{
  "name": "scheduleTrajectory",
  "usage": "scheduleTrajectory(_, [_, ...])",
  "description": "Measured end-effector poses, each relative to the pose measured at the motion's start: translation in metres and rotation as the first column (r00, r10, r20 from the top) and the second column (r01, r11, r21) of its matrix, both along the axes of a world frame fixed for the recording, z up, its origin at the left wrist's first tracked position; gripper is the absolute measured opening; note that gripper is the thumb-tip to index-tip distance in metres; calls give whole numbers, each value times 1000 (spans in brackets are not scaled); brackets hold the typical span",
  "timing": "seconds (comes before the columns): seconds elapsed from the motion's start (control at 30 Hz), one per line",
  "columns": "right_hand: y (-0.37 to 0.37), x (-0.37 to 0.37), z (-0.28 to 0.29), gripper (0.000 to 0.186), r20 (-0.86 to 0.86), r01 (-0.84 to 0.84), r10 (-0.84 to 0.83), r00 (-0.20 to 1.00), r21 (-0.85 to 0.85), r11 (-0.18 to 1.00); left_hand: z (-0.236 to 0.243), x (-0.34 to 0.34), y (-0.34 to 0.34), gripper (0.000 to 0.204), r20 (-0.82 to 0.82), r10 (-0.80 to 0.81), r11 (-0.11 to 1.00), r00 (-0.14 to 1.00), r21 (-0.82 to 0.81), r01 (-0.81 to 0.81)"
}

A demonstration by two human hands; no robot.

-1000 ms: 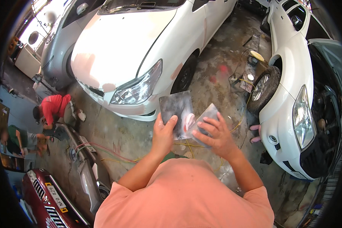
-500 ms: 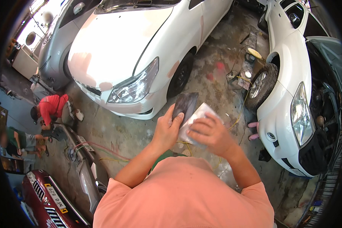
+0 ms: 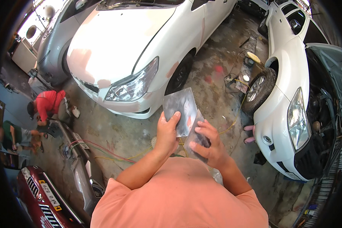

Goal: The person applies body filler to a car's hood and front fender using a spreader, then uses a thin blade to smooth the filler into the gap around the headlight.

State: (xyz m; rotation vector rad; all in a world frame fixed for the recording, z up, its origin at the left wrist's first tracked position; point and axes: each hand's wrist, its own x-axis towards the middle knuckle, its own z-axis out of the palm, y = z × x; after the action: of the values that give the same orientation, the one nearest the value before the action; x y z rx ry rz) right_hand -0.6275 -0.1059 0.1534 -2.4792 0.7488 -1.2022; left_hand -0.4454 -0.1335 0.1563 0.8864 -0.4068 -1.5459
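My left hand point(image 3: 167, 131) grips a thin grey rectangular plate point(image 3: 176, 104) by its near left edge, thumb on top. White and pink smears, like body filler, lie on the plate's face. My right hand point(image 3: 211, 146) pinches a second thin flat sheet point(image 3: 192, 138), greyish and tilted, between thumb and fingers. Its left edge is close against the plate's right side; whether they touch I cannot tell. Both hands are in front of my chest. Beyond them stands a white car point(image 3: 148, 76) with pinkish filler patches on its hood, bumper and fender.
At right stands another white car point(image 3: 283, 102) with its engine bay exposed and front wheel point(image 3: 260, 91) turned out. Hoses point(image 3: 110, 154) cross the concrete floor. A loose bumper point(image 3: 81, 163) lies at left, near a crouching person in red point(image 3: 51, 104) and another in green.
The left-hand plate has turned its smeared face up. The right-hand sheet has tilted and drawn nearer my body, showing a darker face.
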Motion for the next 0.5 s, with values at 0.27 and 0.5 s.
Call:
scheduleTrajectory(0.27, [-16, -14, -47, 61, -28, 81, -77, 997, 181, 980, -29, 8, 8, 41, -13, 23, 1000, 1000, 15, -23])
scheduleTrajectory(0.5, [-8, -29, -80, 66, 344, 59, -386, 856, 676, 734, 1, 27, -7, 42, -106, 24, 994, 994, -102, -35])
